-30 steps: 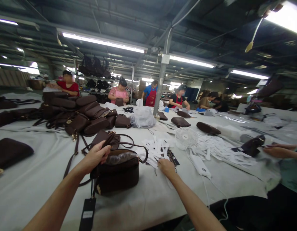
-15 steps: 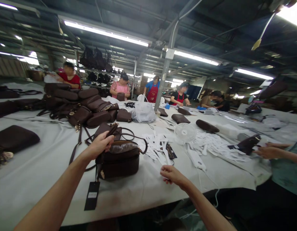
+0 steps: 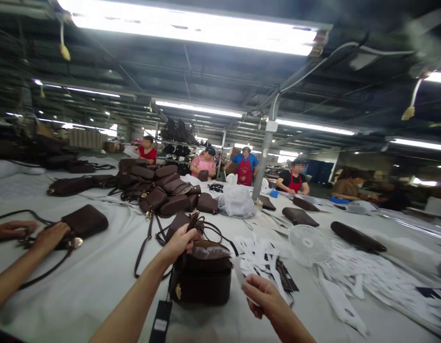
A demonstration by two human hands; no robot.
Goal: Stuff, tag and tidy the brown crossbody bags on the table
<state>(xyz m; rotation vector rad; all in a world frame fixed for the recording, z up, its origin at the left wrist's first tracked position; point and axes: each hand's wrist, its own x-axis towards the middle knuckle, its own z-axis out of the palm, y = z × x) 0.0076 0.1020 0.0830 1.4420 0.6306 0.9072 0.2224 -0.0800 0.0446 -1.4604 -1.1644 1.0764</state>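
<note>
A dark brown handbag (image 3: 202, 286) stands upright on the white-covered table, its top open and clear plastic showing inside. My left hand (image 3: 180, 243) is closed on the dark strap (image 3: 193, 220) at the bag's upper left edge. From the bag's left side hangs a black tag (image 3: 160, 324) with a white label. To the right of the bag, my right hand (image 3: 261, 295) pinches a thin white strip (image 3: 239, 271), its upper end near the bag's top right corner. Behind that hand lie loose white strips (image 3: 254, 250) and black tags (image 3: 284, 276).
A heap of brown bags (image 3: 163, 188) lies behind the handbag. At left, another person's hands (image 3: 50, 238) work on a brown bag (image 3: 86, 221). A white fan (image 3: 309, 244) lies at right, by a clear plastic bag (image 3: 236, 202) and a metal post (image 3: 265, 162). Several people work across the table.
The view has swung left, bringing the other person's hands into sight. My right hand has come closer to the handbag, the white strip now plainly visible in it. My left hand keeps its grip.
</note>
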